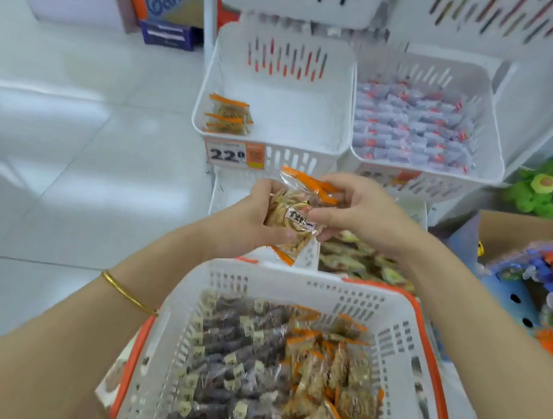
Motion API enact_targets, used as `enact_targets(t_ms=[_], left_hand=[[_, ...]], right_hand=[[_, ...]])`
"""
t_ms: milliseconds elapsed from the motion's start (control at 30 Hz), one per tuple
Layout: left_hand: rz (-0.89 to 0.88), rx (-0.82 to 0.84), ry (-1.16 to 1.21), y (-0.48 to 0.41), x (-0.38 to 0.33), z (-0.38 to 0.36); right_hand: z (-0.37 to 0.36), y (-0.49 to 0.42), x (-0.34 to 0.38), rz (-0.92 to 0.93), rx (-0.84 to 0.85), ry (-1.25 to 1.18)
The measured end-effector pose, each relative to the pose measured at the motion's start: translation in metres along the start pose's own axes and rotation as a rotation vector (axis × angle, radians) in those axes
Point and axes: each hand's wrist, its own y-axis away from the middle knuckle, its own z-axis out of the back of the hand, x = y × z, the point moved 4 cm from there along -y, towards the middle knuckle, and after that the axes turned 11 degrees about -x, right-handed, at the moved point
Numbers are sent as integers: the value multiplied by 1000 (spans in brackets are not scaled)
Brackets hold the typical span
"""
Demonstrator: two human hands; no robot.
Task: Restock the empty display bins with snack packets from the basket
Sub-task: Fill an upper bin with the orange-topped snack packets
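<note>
Packets sit above the basket, my left hand and right hand each with a closed grip round them. I judge the slick wrappers could slip before reaching the near-empty bin.

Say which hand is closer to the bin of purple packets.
Right. The right hand is just below the front left corner of the purple-packet bin; the left hand is further left, below the nearly empty bin.

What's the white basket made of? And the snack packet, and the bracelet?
The basket looks like hard white plastic: smooth, moulded, with neat slots in its walls. The snack packet seems thin clear plastic film with orange ends; it shines and crinkles. The bracelet looks like shiny gold-coloured metal, maybe not real gold.
</note>
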Motion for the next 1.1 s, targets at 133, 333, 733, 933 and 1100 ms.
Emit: enact_targets(t_ms=[133,333,733,933,1100], left_hand=[[-187,-400,-140,-47,0,62],[-280,-678,-588,-88,18,124],[-224,-554,-429,-102,45,131],[-220,-539,-397,-104,45,129],[-204,-527,-402,-104,46,129]], right_hand=[[-3,-84,49,249,-238,103],[-26,-206,70,606,-577,783],[-74,-296,16,173,-61,521],[-70,-286,11,-89,-111,321],[-87,-287,9,-105,-112,276]])
